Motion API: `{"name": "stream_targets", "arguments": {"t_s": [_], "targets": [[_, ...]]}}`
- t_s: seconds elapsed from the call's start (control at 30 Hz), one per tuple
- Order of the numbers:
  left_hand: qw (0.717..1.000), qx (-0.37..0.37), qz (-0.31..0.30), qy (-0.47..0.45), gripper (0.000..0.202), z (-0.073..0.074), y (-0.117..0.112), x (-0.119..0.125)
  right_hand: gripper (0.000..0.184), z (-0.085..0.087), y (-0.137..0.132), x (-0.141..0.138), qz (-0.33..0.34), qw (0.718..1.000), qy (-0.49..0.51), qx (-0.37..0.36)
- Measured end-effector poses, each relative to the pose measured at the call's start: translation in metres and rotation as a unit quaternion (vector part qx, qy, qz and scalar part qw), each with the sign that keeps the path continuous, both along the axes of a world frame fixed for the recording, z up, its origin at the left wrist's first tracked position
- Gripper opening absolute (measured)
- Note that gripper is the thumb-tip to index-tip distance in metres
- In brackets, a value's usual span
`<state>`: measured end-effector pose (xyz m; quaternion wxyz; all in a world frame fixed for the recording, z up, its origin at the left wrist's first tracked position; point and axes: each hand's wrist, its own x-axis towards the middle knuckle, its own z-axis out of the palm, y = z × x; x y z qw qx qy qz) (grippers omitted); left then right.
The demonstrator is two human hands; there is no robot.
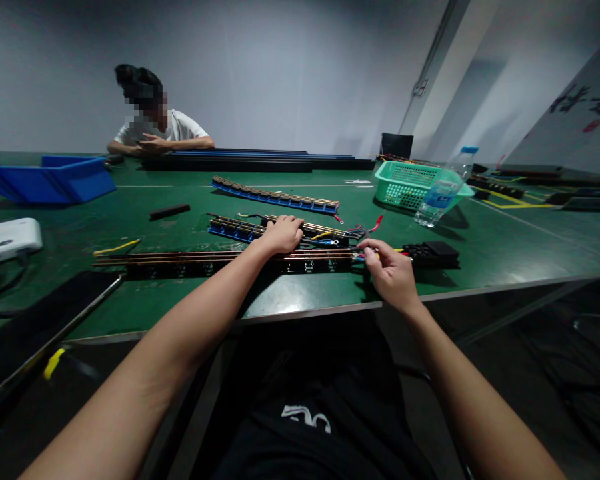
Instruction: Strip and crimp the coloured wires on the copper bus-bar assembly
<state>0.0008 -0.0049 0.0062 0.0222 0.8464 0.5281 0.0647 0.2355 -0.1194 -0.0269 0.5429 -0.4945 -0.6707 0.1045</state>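
Watching through the head view, I had both hands over the middle of the frame, at work above the table (310, 300). I judged the step in hand to be the handling of the wires (357, 257) at the right end of the long rail (200, 260). My right hand (393, 272), right of centre, had its thumb and forefinger together, pinched on the wires as far as I could make out; which one was too small to tell. My left hand (283, 235), near the centre, lay palm down on the middle rails (235, 229), its fingers bent over them. I could not tell whether it gripped or only pressed, nor whether one piece or two ran beneath it.

To my mind, the next move called for a firm left hand and a light pinch, since loose leads crowded close together there and could easily snag.

The long rail lay across the frame below the middle rails, passing under my left forearm and ending just beside my right fingertips. A black block (437, 254) lay to the right of that hand. The far rail (275, 195) lay above my left hand, apart from it, while the basket (395, 187) and bottle (437, 199) stood at upper right, clear of both hands.
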Motion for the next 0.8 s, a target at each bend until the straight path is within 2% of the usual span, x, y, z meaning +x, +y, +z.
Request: {"name": "stream_targets", "arguments": {"t_s": [0.1,0.17,0.3,0.47,0.53,0.67,0.8], "targets": [[1.000,0.003,-0.002,-0.003,0.052,-0.001,0.000,0.000,0.030,-0.006,0.001,0.001,0.015,0.988,0.150,0.014],[1.000,0.006,-0.002,-0.002,0.051,-0.001,0.000,-0.001,0.032,-0.009,-0.002,0.001,0.044,0.977,0.207,0.022],[1.000,0.007,0.000,-0.001,0.050,-0.001,0.000,0.000,0.039,-0.011,-0.022,-0.004,0.080,0.974,0.211,0.029],[1.000,0.009,0.000,-0.003,0.050,-0.001,0.000,0.000,0.036,-0.001,-0.063,-0.014,0.049,0.959,0.263,0.093],[1.000,0.007,0.002,-0.003,0.050,0.000,-0.001,0.000,0.035,0.005,-0.079,-0.017,0.040,0.952,0.289,0.097],[1.000,0.005,0.005,-0.007,0.050,0.002,-0.003,0.000,0.034,0.014,-0.100,-0.015,0.048,0.941,0.330,0.057],[1.000,0.007,0.008,-0.010,0.051,0.002,-0.004,0.000,0.033,0.015,-0.099,-0.010,0.046,0.942,0.332,0.005]]}}
